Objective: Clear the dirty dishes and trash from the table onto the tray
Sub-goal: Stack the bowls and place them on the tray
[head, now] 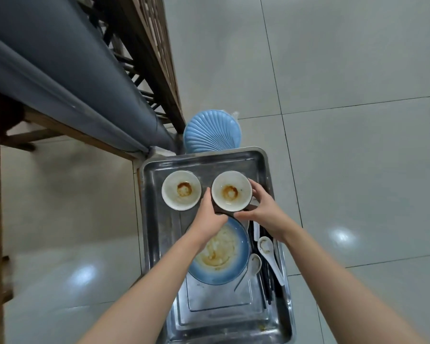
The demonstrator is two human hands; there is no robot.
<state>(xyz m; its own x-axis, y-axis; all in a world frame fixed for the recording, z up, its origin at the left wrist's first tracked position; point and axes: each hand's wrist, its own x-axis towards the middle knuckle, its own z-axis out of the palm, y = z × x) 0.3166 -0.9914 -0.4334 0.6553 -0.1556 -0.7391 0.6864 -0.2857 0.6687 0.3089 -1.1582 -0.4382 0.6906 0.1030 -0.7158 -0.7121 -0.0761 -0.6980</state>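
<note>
Hands: left hand [212, 212] and right hand [261, 207] clasp the stained small white bowl [231, 194], fingers curled round its sides.
Bowl: over the rectangular steel tray [236, 316], far right.
Beside: matching white bowl [181, 190] at left.
Near: soiled blue-rimmed plate [220, 253].

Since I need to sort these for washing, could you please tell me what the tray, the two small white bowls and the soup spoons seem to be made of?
Tray: bare metal, likely stainless steel, mirror-shiny. Small white bowls: glazed ceramic or maybe melamine, glossy and sauce-stained. Soup spoons: the same glossy white look, probably ceramic.
</note>
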